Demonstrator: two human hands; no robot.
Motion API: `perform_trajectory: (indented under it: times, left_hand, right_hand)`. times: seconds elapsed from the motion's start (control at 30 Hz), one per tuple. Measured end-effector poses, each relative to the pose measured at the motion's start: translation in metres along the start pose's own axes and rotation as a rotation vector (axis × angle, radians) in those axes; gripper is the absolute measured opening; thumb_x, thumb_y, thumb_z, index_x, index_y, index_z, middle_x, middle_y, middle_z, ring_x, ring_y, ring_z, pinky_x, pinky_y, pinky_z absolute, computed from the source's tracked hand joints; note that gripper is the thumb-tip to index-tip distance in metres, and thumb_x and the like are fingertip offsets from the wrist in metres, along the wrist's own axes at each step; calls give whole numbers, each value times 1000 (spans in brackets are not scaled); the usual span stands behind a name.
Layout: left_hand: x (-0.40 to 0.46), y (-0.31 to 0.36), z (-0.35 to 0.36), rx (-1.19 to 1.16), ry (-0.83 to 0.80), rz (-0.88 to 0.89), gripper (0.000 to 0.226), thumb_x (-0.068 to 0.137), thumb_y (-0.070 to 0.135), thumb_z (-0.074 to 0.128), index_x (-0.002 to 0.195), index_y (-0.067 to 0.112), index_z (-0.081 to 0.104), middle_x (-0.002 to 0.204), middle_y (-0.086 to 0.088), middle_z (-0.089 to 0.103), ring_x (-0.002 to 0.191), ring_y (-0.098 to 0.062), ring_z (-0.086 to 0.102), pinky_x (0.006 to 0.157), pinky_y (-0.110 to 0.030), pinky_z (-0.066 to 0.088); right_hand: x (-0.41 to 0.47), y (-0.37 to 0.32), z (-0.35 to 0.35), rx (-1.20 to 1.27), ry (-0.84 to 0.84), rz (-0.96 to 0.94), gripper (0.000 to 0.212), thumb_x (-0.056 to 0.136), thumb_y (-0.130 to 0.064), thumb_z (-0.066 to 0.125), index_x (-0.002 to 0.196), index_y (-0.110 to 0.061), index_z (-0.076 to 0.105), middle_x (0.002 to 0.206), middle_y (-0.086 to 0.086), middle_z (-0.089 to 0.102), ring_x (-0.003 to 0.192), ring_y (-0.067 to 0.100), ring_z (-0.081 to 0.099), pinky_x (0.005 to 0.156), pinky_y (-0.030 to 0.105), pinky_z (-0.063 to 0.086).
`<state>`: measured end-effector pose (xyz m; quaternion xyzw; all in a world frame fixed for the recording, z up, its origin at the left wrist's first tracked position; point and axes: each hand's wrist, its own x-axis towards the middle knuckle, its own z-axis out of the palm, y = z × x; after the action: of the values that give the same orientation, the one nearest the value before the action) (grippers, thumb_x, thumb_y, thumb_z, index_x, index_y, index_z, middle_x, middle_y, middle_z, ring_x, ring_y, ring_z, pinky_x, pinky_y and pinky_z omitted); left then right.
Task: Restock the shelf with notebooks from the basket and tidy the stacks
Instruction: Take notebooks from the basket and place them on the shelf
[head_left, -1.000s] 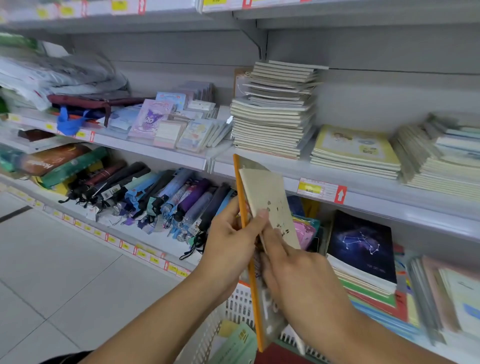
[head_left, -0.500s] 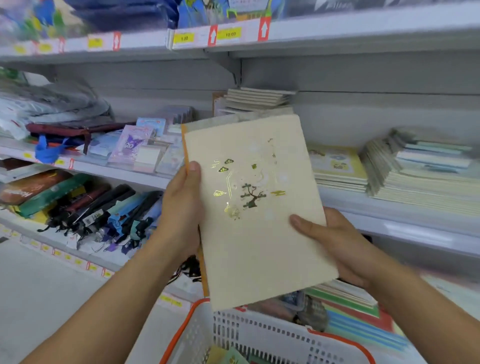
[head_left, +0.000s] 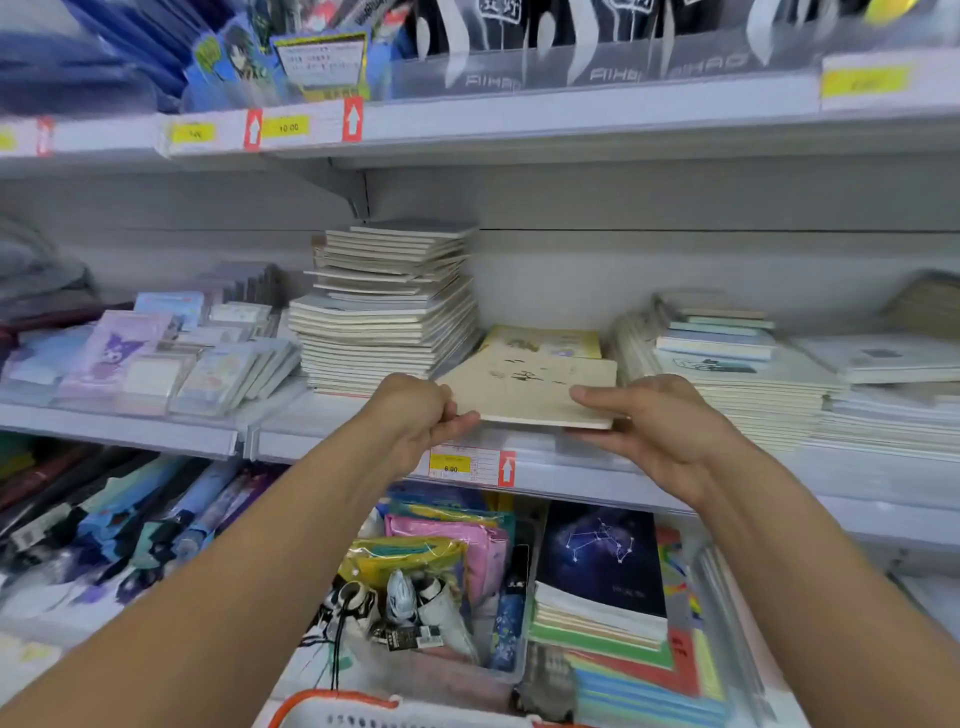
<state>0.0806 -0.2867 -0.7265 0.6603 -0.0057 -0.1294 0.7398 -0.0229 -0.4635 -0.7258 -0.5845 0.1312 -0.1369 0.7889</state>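
Observation:
A cream notebook (head_left: 530, 391) with a small tree print lies nearly flat at the front of the middle shelf (head_left: 571, 470), over a low stack of yellow-covered notebooks (head_left: 550, 340). My left hand (head_left: 418, 415) grips its left front corner and my right hand (head_left: 652, 421) holds its right front corner. A tall uneven stack of cream notebooks (head_left: 387, 312) stands just to the left. Only the white and orange rim of the basket (head_left: 363, 709) shows at the bottom edge.
More notebook stacks (head_left: 737, 374) fill the shelf to the right, small wrapped notepads (head_left: 156, 358) to the left. The lower shelf holds umbrellas (head_left: 119, 519), pouches (head_left: 447, 545) and a dark constellation notebook stack (head_left: 600, 561). An upper shelf (head_left: 467, 124) hangs overhead.
The notebook went from upright in front of me to nearly flat on the middle shelf. Both hands moved forward with it, and the view tilted up so the basket is mostly out of sight.

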Motion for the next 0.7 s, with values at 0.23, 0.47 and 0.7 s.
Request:
perform_trajectory:
  times: [0.23,0.47,0.7]
  left_hand:
    - [25,12,28,-105,-99,-67,42,98,-13,33,140,-9,32,126,-25,42,100,-28,60,84,-39,55]
    - [41,0,47,-212,-144,-172,29,99,-5,38,127,-2,46,146,-30,34,136,-40,37,107,-40,39]
    - [43,1,80,-272,-392,-262,30,101,1,29,127,-6,43,132,-28,50,129,-42,47,109,-39,38]
  right_hand:
    - [19,20,3,-261,176,-115,30,82,16,68,85,-12,56,98,9,67,99,24,65,96,30,49]
    - [41,17,-6,336,181,-64,22,90,19,52,110,11,52,98,12,50,107,19,52,117,36,32]
    - [54,34,-3,-41,67,1,71,91,-3,63,152,-2,26,153,5,36,144,21,32,121,36,23]
